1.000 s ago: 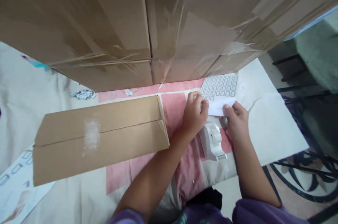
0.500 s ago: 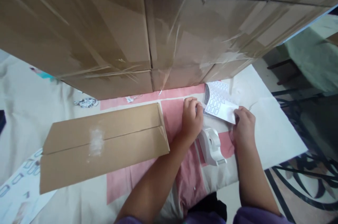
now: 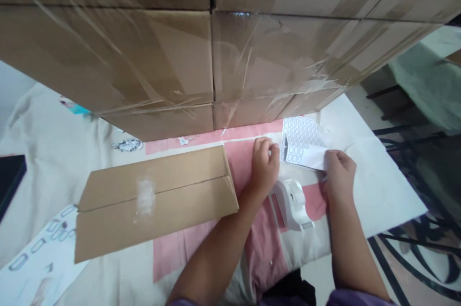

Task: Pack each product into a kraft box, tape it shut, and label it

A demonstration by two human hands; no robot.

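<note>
A white paper sheet (image 3: 306, 138) printed with rows of small rounded rectangles is bent between my hands. My right hand (image 3: 340, 174) is closed on its near right corner. At the sheet's left edge my left hand (image 3: 265, 164) is closed in a pinch on a narrow part of it; the fingers partly hide the grip. Just below the sheet, between my forearms, stands a white tape dispenser (image 3: 293, 205). Left of my left forearm lies a long cardboard box (image 3: 154, 200) with a whitish patch across its middle seam.
A wall of taped cardboard boxes (image 3: 266, 56) rises behind my hands. A large white board (image 3: 382, 176) lies under my right side. Another printed sheet (image 3: 39, 258) and a dark object (image 3: 10, 181) are at left. Crumpled scraps (image 3: 127, 145) sit by the boxes.
The view has shifted, so everything appears a little lower and further right. The sheet's near part lies flatter, and its left edge now sits close against my left fingers.
</note>
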